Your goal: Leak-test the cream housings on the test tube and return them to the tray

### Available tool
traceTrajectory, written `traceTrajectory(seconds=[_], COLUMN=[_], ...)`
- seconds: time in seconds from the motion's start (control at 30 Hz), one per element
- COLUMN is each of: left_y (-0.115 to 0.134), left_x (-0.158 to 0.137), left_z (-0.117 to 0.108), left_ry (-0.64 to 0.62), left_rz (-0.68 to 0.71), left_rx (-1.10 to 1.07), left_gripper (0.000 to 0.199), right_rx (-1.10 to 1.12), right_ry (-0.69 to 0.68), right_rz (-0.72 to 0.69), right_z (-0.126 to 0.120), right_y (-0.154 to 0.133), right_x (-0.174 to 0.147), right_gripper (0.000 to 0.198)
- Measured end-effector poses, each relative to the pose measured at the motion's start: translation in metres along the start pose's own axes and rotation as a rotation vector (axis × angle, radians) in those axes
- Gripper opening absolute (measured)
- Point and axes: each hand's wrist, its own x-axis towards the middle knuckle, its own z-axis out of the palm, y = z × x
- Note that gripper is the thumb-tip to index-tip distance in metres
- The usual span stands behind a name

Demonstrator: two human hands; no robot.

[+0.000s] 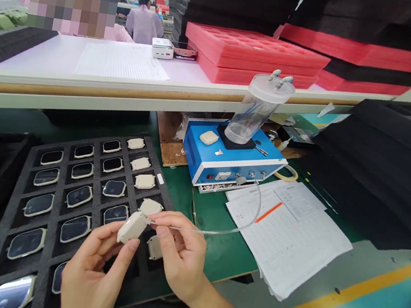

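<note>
My left hand [100, 262] grips a cream watch case [133, 227] by its edges, tilted above a black foam tray [65, 168]. Pinched in my right hand [180, 249] is the end of a clear thin tube [216, 234], its tip against the upper right side of the case. The tube curves back to a blue machine [229, 152]. In the tray lie several watches with dark screens [80, 196] facing up, and a right-hand column of cream cases [145, 181] lying back up. My right hand partly covers one of these.
On the blue machine stand a clear cylinder [251, 114] and another cream case [208, 137]. Papers [281, 239] with an orange strip lie to the right. A shelf [122, 90] crosses behind, bearing red foam trays [253, 52]. Black foam stacks [390, 168] flank the right. People sit beyond.
</note>
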Motion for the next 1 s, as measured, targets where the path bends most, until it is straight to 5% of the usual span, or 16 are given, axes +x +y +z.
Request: traceTrajectory(seconds=[1.0], left_y=[0.004], left_x=[-0.0054], left_z=[0.0007], left_ry=[-0.068], left_rz=[0.035], left_rx=[0.0], left_gripper=[0.025], right_rx=[0.039], right_ry=[0.014], right_rz=[0.048], right_z=[-0.0024], right_y=[0.0004], right_x=[-0.0071], right_gripper=[0.019])
